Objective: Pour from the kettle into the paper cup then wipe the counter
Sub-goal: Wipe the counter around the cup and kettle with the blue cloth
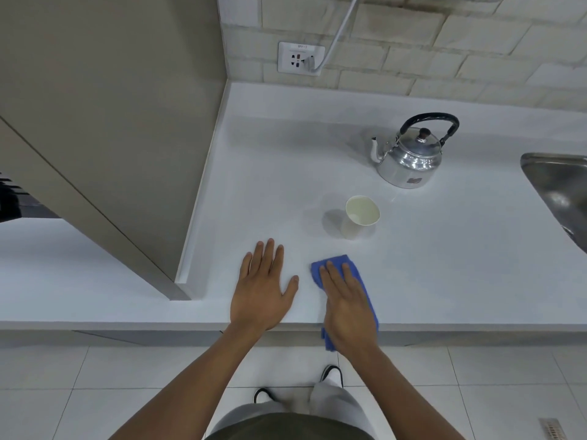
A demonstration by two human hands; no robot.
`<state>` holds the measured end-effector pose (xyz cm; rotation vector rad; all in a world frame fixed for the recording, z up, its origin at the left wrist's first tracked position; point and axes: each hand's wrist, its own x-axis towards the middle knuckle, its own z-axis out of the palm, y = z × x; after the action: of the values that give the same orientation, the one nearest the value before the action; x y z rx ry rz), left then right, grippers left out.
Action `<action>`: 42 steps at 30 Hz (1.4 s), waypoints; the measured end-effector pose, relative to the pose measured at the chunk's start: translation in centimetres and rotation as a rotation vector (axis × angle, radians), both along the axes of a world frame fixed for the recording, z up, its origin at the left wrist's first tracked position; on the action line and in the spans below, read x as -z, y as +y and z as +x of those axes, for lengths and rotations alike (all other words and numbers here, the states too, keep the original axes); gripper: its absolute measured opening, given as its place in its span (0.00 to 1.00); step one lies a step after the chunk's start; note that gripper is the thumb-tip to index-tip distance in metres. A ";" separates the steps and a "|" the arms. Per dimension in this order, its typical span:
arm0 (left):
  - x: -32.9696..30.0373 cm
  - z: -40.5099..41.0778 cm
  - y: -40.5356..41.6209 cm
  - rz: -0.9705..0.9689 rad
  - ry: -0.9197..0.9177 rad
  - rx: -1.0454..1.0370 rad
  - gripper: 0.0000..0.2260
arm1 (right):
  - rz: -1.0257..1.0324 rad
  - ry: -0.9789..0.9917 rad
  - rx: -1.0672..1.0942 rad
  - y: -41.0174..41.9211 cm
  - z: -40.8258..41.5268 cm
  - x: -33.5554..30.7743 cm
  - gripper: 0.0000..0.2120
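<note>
Wiping stage judged under way, pouring apparently done. Standing upright on the counter (286, 154), toward the back right: kettle (409, 157), lid on, spout pointing left, black bail handle raised. Sitting in front of it and well apart: paper cup (360, 217), upright, seemingly holding some pale liquid, though hard to confirm.

Pressing flat on the blue cloth (362, 282): right hand (349, 306), fingers extended and together, palm down, not closed around anything, pinning the cloth to the counter near the front edge. Hanging over that edge: the cloth's near end. Resting palm down on bare counter just beside it: left hand (263, 290), fingers spread, holding nothing.

Handling, as a judgement:
- Cloth: soft, limp, light; sliding readily on the smooth surface; best driven by flat palm pressure, as now, rather than a pinch.
- Paper cup: light, thin-walled, easily tipped or crushed; steering the cloth clear of it advised.
- Kettle: metal, rigid, likely heavy if filled; taking by the handle only.

Bordering the counter at far right: sink (559, 192).
</note>
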<state>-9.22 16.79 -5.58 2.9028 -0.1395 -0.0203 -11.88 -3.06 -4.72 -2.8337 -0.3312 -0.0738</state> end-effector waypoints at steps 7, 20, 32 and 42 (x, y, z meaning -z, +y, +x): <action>-0.2 -0.1 -0.2 -0.005 -0.013 -0.008 0.32 | -0.049 0.021 0.183 -2.8 3.2 -0.5 0.32; -2.5 -2.4 -2.8 -0.241 -0.132 0.050 0.26 | 0.668 0.066 0.214 0.8 0.2 -4.2 0.21; -1.2 -0.5 -7.8 -0.037 0.017 -0.189 0.29 | 0.079 -0.061 0.267 -10.7 9.0 -1.1 0.24; -1.1 2.0 -8.4 0.017 -0.021 -0.185 0.28 | -0.101 0.033 0.226 -12.0 10.6 -0.4 0.29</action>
<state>-7.20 8.43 -4.49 2.9205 0.1263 0.0403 -1.30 -15.02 -4.37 -2.9577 -0.0058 -0.0586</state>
